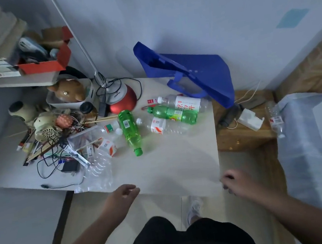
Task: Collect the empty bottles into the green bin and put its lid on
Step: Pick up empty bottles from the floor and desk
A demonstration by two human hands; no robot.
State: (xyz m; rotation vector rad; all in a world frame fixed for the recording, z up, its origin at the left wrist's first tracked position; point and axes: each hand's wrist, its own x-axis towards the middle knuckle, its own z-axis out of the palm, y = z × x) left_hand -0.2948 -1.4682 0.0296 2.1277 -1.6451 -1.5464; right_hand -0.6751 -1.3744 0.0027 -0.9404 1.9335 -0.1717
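Observation:
Several empty bottles lie on the white table (162,167). A green bottle (130,132) points its cap toward me. A second green bottle (174,114) lies beside a clear bottle with a white label (184,102). Two clear bottles with red-and-white labels (164,127) (105,145) lie nearby, and a small clear one (106,129) lies left of the first green bottle. Another clear bottle (274,119) hangs at the right by the bedding. My left hand (123,194) and my right hand (232,180) hover at the table's near edge, fingers loosely curled, holding nothing. No green bin is in view.
A blue fabric bag (196,72) stands at the back of the table. A red-based desk lamp (122,101), cables, toys and a clear plastic bag (98,173) crowd the left side. A wooden stand (244,128) with a power strip sits to the right.

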